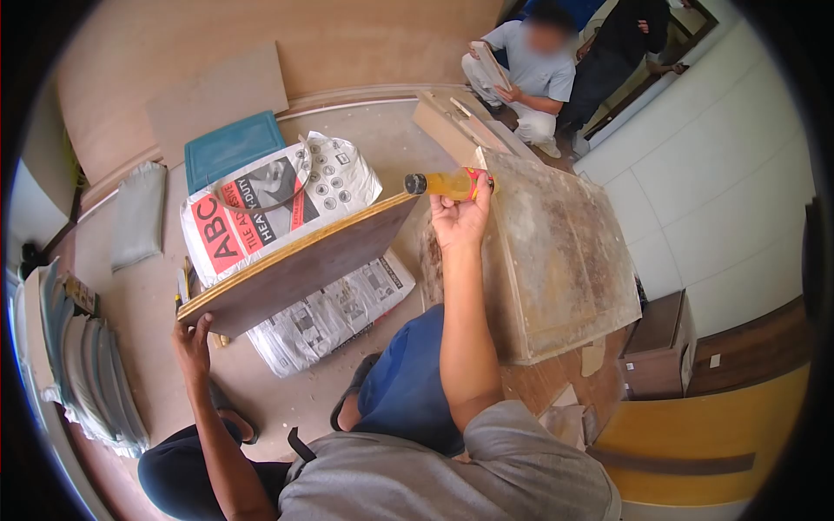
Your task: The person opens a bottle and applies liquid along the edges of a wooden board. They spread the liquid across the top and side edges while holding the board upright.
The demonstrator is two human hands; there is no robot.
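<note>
My right hand point(460, 223) is raised with its fingers wrapped round a yellow bottle point(449, 184), its dark cap pointing left and a red label at the other end. The bottle overlaps the far corner of a dark-faced wooden board point(308, 267) in this view. That board stands tilted on edge, its light plywood edge upward. At the near lower corner, my left hand point(193, 337) grips the board with the thumb on the dark face. A white tile adhesive sack point(334, 169) lies behind the board, and another printed white sack point(347, 304) lies below it.
A large stained wooden box point(569, 252) stands to the right. Stacked curved pieces point(87, 365) line the left side, near a grey sack point(139, 213). A teal panel point(230, 149) lies at the back. One person point(539, 69) squats holding a wooden piece; another person point(621, 52) is beside them.
</note>
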